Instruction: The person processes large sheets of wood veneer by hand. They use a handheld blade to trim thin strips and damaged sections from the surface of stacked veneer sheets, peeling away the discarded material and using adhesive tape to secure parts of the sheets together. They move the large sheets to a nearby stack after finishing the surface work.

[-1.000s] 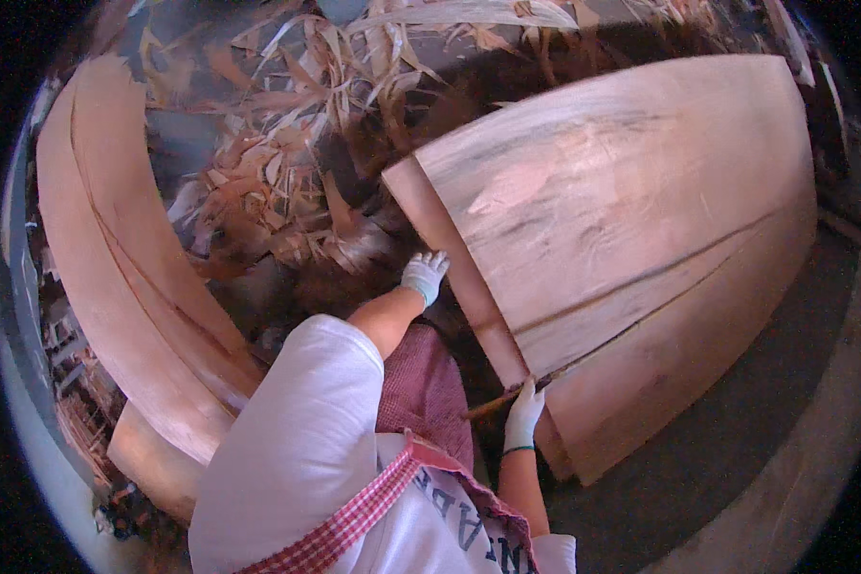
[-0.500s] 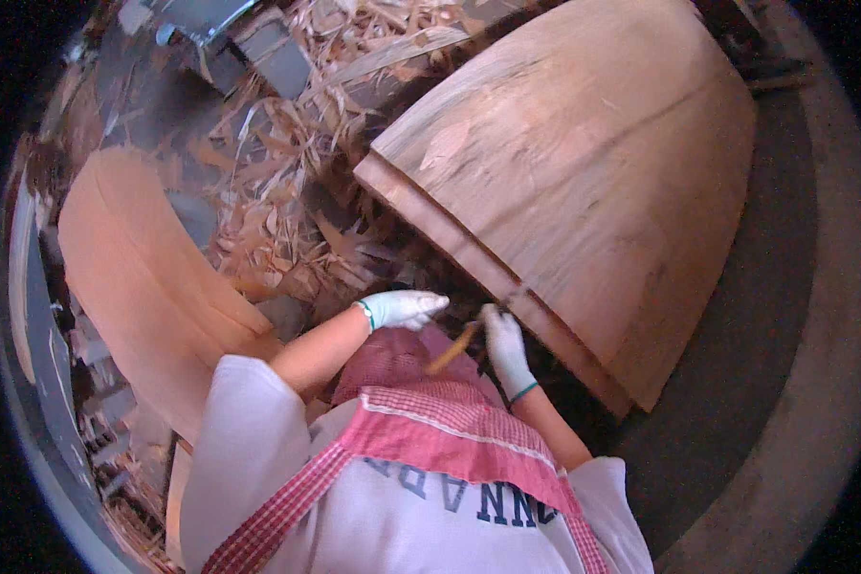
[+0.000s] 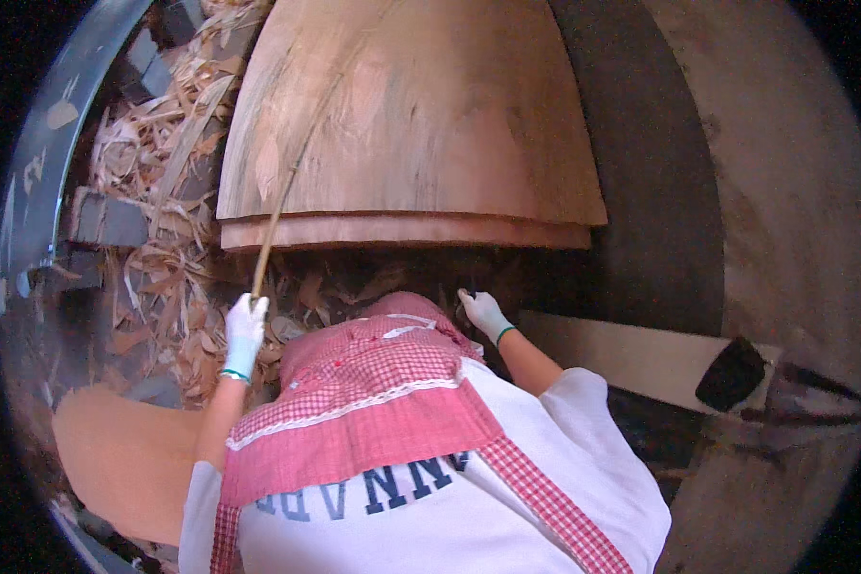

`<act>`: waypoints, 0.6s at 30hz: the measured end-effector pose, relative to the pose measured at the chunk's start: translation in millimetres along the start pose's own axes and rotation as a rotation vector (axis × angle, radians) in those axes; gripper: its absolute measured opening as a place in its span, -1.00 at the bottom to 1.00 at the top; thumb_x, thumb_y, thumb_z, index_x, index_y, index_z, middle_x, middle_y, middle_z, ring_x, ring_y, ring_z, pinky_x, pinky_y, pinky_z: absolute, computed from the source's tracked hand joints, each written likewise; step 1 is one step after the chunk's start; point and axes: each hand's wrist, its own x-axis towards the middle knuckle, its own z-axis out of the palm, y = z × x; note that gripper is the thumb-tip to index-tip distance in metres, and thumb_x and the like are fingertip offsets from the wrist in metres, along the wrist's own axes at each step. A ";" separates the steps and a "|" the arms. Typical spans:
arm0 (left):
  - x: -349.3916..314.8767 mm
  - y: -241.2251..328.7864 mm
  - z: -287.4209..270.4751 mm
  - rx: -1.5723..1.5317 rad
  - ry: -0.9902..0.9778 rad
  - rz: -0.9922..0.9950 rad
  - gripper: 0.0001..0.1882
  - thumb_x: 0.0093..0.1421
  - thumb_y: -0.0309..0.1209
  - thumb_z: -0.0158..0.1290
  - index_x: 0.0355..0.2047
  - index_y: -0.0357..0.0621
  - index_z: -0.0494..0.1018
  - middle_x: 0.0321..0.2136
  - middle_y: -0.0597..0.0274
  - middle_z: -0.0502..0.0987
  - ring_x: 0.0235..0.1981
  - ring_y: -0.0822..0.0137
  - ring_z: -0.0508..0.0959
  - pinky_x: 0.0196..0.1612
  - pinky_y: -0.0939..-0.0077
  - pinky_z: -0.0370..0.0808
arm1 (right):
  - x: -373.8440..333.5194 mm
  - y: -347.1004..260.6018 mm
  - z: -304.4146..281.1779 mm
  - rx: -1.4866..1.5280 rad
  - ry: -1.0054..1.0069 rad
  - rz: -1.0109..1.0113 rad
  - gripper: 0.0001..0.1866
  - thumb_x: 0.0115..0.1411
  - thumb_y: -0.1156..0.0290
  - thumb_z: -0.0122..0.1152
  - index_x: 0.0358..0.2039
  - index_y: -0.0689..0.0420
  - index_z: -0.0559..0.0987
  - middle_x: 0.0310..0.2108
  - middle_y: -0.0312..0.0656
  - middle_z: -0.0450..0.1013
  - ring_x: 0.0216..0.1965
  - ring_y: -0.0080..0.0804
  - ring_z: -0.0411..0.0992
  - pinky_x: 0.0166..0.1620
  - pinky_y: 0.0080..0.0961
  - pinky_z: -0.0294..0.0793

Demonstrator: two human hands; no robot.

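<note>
My left hand (image 3: 246, 327), in a white glove with a green cuff, is closed around the near end of a long thin stick (image 3: 279, 203). The stick slants up and away over the large curved wood sheets (image 3: 421, 143), which lie stacked with the lower one's edge showing at the front. In a matching glove, my right hand (image 3: 484, 314) has its fingers closed just short of the sheets' near edge. A small dark bit shows at its fingertips, too small to name.
Wood shavings and scraps (image 3: 167, 287) litter the left side. A curved tan wood piece (image 3: 124, 459) lies at lower left. Beyond the shavings runs a blue-grey metal rim (image 3: 43, 191). To the right, a pale board (image 3: 622, 354) carries a black object (image 3: 732, 375).
The view has turned, so the sheets now lie straight ahead. My left hand, open before, now grips the long stick farther left. The hands have moved apart.
</note>
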 end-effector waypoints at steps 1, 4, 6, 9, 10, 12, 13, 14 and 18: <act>6.9 -10.6 -13.7 0.004 0.012 0.014 -0.63 0.24 -0.14 0.04 -0.26 -0.28 0.45 -0.47 -0.12 0.53 -0.43 -0.06 0.54 -0.33 0.15 0.44 | -5.1 16.9 20.4 -0.105 0.113 0.036 -0.31 0.25 -0.11 -0.12 -0.33 0.40 0.59 -0.26 0.30 0.49 -0.10 0.20 0.44 -0.05 -0.07 0.41; 31.5 -8.6 -40.5 0.019 -0.032 0.049 -0.60 0.26 -0.13 0.02 -0.22 -0.30 0.44 -0.41 -0.19 0.54 -0.36 -0.13 0.55 -0.29 0.12 0.45 | 24.4 77.6 85.0 0.096 0.355 0.075 -0.56 0.23 0.06 -0.03 -0.38 0.21 0.59 -0.44 0.15 0.51 -0.31 0.20 0.46 -0.22 -0.08 0.42; 46.8 -66.2 -40.0 0.076 0.041 0.122 -0.57 0.27 -0.12 0.00 -0.19 -0.33 0.42 -0.38 -0.24 0.53 -0.30 -0.20 0.53 -0.25 0.08 0.44 | 20.9 31.8 99.2 0.088 0.399 -0.046 -0.60 0.23 0.08 -0.02 -0.32 0.19 0.56 -0.44 0.12 0.50 -0.35 0.15 0.46 -0.24 -0.12 0.42; 37.2 -141.9 -41.8 0.119 -0.126 0.044 -0.54 0.29 -0.12 -0.03 -0.11 -0.37 0.40 -0.31 -0.35 0.52 -0.24 -0.28 0.51 -0.19 0.03 0.46 | 21.3 -25.5 112.3 0.067 0.417 -0.201 -0.65 0.24 0.13 -0.01 -0.27 0.17 0.52 -0.44 0.07 0.50 -0.41 0.02 0.48 -0.29 -0.18 0.43; 14.4 -147.8 -58.4 0.169 -0.157 0.122 -0.58 0.29 -0.15 -0.04 -0.18 -0.37 0.40 -0.35 -0.33 0.51 -0.27 -0.27 0.51 -0.25 -0.02 0.46 | 23.3 -38.3 114.0 0.070 0.427 -0.238 -0.67 0.24 0.14 -0.01 -0.26 0.16 0.52 -0.44 0.05 0.50 -0.43 -0.03 0.48 -0.30 -0.21 0.43; -34.2 -253.7 -61.3 0.213 -0.249 0.082 -0.63 0.29 -0.19 -0.04 -0.35 -0.35 0.41 -0.51 -0.25 0.50 -0.39 -0.22 0.54 -0.38 -0.03 0.44 | 16.3 -92.2 105.3 0.093 0.357 -0.232 -0.68 0.26 0.15 0.00 -0.29 0.17 0.50 -0.48 -0.02 0.47 -0.49 -0.19 0.48 -0.36 -0.27 0.43; -51.0 -304.4 -51.4 0.302 -0.236 -0.096 -0.60 0.25 -0.12 -0.02 -0.37 -0.31 0.44 -0.52 -0.22 0.51 -0.42 -0.19 0.56 -0.40 0.00 0.45 | 24.1 -85.5 112.4 0.170 0.401 -0.235 -0.70 0.29 0.15 0.00 -0.29 0.14 0.49 -0.56 -0.15 0.41 -0.57 -0.31 0.42 -0.45 -0.33 0.40; -72.4 -336.9 -54.6 0.365 -0.294 -0.189 -0.60 0.24 -0.11 -0.01 -0.37 -0.29 0.44 -0.52 -0.21 0.52 -0.42 -0.19 0.56 -0.39 0.00 0.45 | 39.7 -95.8 117.6 0.196 0.388 -0.251 -0.71 0.29 0.15 0.00 -0.29 0.12 0.48 -0.57 -0.19 0.39 -0.58 -0.34 0.40 -0.48 -0.34 0.38; -108.9 -368.4 -94.3 0.387 -0.412 -0.287 -0.60 0.21 -0.07 -0.01 -0.37 -0.23 0.46 -0.49 -0.16 0.54 -0.41 -0.17 0.56 -0.36 -0.01 0.46 | 52.6 -151.0 145.4 0.309 0.249 -0.250 -0.74 0.30 0.14 0.01 -0.26 0.07 0.48 -0.60 -0.27 0.35 -0.64 -0.44 0.34 -0.54 -0.40 0.34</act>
